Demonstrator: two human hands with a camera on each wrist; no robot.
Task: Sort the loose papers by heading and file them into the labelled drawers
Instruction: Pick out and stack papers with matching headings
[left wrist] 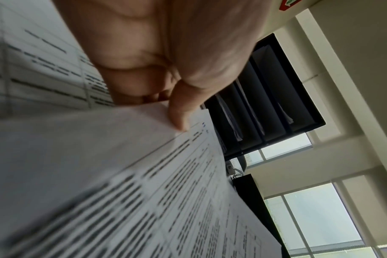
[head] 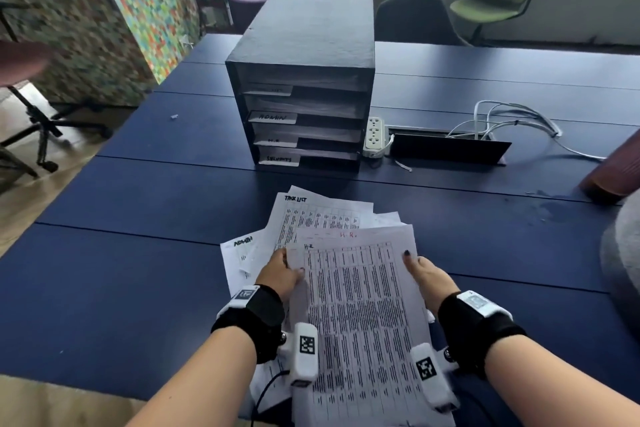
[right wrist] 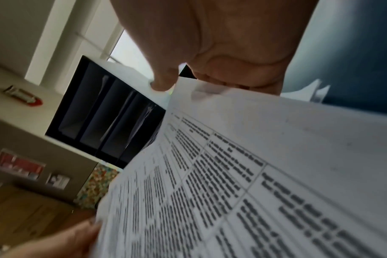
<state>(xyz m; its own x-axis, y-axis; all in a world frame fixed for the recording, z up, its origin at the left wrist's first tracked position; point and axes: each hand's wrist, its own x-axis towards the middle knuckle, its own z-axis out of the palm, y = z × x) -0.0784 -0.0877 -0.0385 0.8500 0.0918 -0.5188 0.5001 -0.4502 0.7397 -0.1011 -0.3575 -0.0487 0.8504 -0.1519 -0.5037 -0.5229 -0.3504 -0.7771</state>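
Observation:
A printed sheet headed H.R is held up over the table near its front edge. My left hand pinches its left edge, thumb on top. On the other side my right hand pinches the right edge, thumb on the face. Under and beyond it lie loose papers, one headed TASK LIST and one headed ADMIN. A black drawer unit stands mid-table with white labels; ADMIN and H.R are readable, and the lowest label is too blurred to read for certain.
The table is dark blue. A white power strip and a black cable flap with white cables lie right of the drawer unit. Chairs stand behind the table and at the left.

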